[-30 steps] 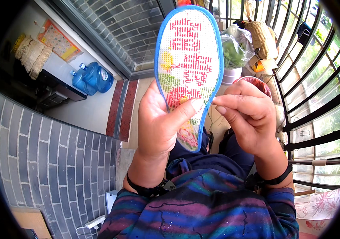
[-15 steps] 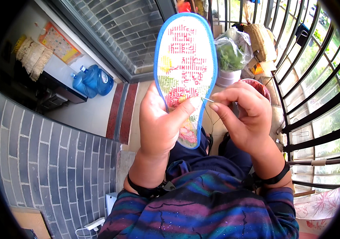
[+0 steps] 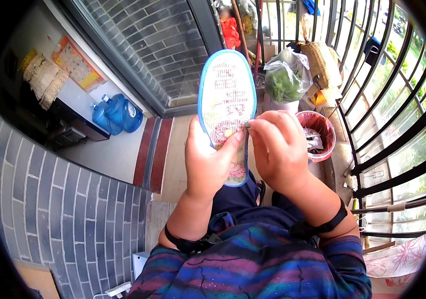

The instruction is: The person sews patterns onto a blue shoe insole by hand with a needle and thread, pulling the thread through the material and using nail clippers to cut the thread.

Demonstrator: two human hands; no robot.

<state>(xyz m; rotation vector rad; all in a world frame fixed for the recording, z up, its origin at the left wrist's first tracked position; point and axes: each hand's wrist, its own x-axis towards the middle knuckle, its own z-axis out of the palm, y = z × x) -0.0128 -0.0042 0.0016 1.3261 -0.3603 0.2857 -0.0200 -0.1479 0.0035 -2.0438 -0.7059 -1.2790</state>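
Observation:
An embroidered insole (image 3: 228, 94) with blue edging and red, yellow and green stitching is held up over my lap, its wide end away from me. My left hand (image 3: 207, 154) grips its left side, thumb across the stitched face and fingers behind. My right hand (image 3: 280, 144) is at the insole's right edge with thumb and forefinger pinched together. Between those fingertips is a thin needle (image 3: 247, 126), mostly hidden, touching or close to the stitched face beside my left thumb.
A red-lined bin (image 3: 322, 132) stands to the right, with a plastic bag of greens (image 3: 285, 79) and a woven basket (image 3: 321, 62) beyond it. Black railing bars (image 3: 397, 172) run along the right. Blue water bottles (image 3: 118, 113) stand at left, past a grey brick wall (image 3: 63, 209).
The insole has tilted and its far end has come lower. My right hand has moved left to the insole's edge, and the needle, plainly visible before, is now mostly covered by fingers.

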